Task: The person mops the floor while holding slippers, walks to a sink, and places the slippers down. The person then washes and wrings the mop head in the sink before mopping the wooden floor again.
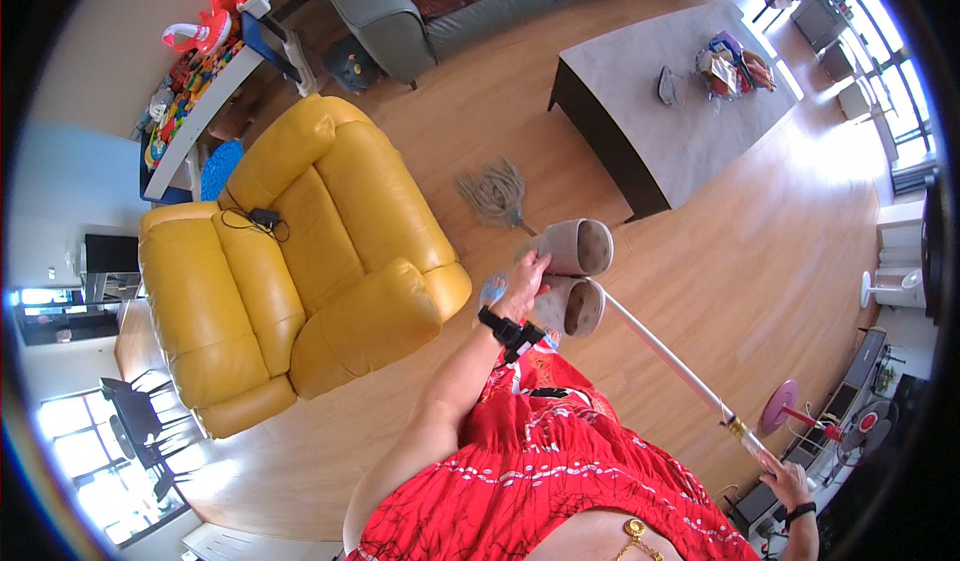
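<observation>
My left hand [524, 283] is closed on a pair of light beige slippers [566, 247], held one beside the other with their openings toward the right. A dark band with a small device is strapped round that wrist. Far to the right, my right hand [787, 483] grips the end of a long pale mop handle [668, 353]. The handle runs up and left, passing behind the slippers. Beyond them, the mop's grey-beige string head [492, 193] lies spread on the wood floor. My feet are partly hidden by the slippers and my left hand.
A yellow leather armchair [325, 251] stands close on the left, with a black cable and adapter on its seat. A grey-topped low table [640, 56] is at the far right, a grey sofa [480, 16] behind. Toys fill a shelf [205, 111]. A fan [865, 426] stands at right.
</observation>
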The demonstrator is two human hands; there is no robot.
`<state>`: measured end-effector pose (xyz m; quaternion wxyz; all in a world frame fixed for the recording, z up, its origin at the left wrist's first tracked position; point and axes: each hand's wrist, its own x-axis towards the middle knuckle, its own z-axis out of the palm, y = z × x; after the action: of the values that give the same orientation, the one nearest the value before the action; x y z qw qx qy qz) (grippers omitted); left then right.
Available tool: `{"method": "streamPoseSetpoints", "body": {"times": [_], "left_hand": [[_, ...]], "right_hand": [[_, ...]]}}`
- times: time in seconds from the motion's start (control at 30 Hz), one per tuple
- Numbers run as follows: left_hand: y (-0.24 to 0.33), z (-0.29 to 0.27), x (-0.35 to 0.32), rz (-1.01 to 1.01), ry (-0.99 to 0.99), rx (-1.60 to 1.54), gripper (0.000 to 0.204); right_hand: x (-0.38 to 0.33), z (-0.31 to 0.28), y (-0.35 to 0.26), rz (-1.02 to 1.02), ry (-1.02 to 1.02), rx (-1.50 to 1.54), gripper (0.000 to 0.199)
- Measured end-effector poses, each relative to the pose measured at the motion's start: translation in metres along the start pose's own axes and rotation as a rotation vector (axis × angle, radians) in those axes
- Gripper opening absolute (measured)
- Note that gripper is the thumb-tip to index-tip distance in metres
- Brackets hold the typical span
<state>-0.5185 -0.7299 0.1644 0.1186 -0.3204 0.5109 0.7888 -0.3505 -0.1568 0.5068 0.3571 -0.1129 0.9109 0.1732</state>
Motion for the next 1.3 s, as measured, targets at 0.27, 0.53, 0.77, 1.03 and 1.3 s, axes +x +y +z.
{"method": "streamPoseSetpoints", "body": {"times": [0.27, 0.53, 0.77, 1.03, 1.3], "left_hand": [[0.025, -0.106, -0.043, 0.069, 0.067, 0.068, 0.023], [0.073, -0.205, -0.116, 0.085, 0.275, -0.277, 0.021], [0.096, -0.255, -0.153, 0.102, 0.384, -0.268, 0.021], [0.102, -0.258, -0.148, 0.138, 0.338, -0.156, 0.024], [0.09, -0.249, -0.177, 0.133, 0.345, -0.254, 0.017]], "right_hand": [[0.146, -0.066, -0.11, -0.221, 0.066, 0.064, 0.05], [0.387, -0.158, -0.366, -0.417, 0.092, 0.279, 0.047], [0.501, -0.195, -0.566, -0.561, 0.165, 0.522, 0.044], [0.512, -0.211, -0.614, -0.435, 0.018, 0.558, 0.039], [0.424, -0.067, -0.454, -0.476, 0.182, 0.473, 0.045]]}}
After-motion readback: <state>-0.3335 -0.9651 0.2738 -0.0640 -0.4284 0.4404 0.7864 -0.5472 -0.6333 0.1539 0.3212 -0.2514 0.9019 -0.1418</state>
